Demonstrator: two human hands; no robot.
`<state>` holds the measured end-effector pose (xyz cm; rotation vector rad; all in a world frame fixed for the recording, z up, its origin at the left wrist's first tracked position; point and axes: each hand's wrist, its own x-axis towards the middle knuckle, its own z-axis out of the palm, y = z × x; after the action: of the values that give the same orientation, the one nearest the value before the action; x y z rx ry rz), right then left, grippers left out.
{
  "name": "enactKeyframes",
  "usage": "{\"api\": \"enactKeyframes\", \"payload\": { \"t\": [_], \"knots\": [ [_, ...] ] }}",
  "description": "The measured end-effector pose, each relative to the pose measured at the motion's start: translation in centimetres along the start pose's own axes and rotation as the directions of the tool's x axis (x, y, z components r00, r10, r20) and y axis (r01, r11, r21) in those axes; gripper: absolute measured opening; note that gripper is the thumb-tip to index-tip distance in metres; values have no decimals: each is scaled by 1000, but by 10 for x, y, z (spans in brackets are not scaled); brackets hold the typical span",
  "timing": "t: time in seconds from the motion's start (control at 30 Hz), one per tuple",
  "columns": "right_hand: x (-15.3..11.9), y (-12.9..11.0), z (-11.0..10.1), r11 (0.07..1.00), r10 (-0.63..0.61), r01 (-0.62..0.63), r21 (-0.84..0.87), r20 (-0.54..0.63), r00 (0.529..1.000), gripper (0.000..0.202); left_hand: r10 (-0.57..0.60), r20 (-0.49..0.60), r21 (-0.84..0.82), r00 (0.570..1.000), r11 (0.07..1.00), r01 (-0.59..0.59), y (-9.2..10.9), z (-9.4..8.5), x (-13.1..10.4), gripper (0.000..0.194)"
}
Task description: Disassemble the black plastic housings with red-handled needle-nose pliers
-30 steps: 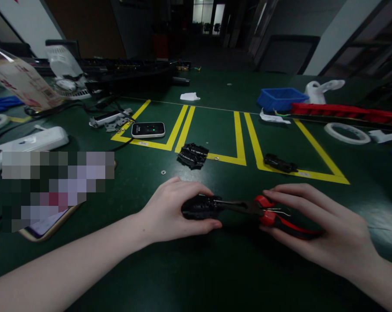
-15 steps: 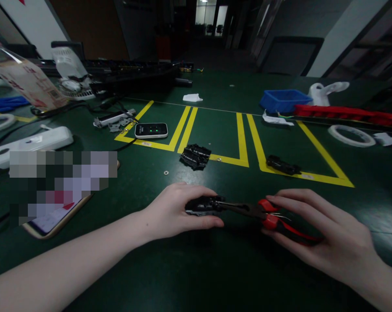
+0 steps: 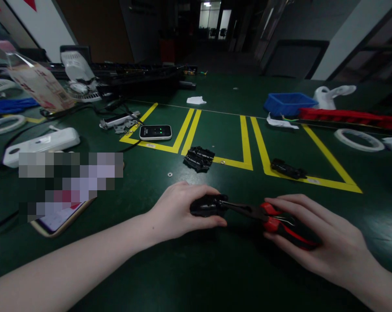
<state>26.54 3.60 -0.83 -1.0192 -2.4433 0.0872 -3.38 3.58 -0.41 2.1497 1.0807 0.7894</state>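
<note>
A small black part (image 3: 206,205) lies between the thumb and fingers of my left hand (image 3: 178,212), low over the green table. My right hand (image 3: 322,242) grips red-and-black pliers (image 3: 271,216), whose long narrow jaws point left and reach the right end of the part. Whether the jaw tips pinch anything is too small to tell. Beyond my left hand, a cluster of black pieces (image 3: 199,159) rests at the corner of the middle yellow outline. Another black piece (image 3: 287,168) lies on the tape of the right outline.
At left are a phone (image 3: 62,212), a white device (image 3: 43,145), a bottle (image 3: 40,82) and cables. A small box with green lights (image 3: 155,132) sits in the left outline. Farther right stand a blue tray (image 3: 289,104), a red strip (image 3: 348,118) and a tape roll (image 3: 359,140).
The whole view has shifted slightly, so table items appear a little farther right and lower. The held part has tilted slightly, and its pale lower edge no longer shows. Both hands keep their holds.
</note>
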Motion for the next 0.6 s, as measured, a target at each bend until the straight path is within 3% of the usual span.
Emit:
{"api": "enactKeyframes", "payload": {
  "t": [0.37,0.6],
  "knots": [
    [1,0,8,999,46,-45,16,-26,999,38,-117,36,-141,992,983,121,-1,0,2,38],
    [1,1,10,994,84,-83,65,-16,996,39,-134,39,-155,990,978,138,-1,0,3,41]
  ]
}}
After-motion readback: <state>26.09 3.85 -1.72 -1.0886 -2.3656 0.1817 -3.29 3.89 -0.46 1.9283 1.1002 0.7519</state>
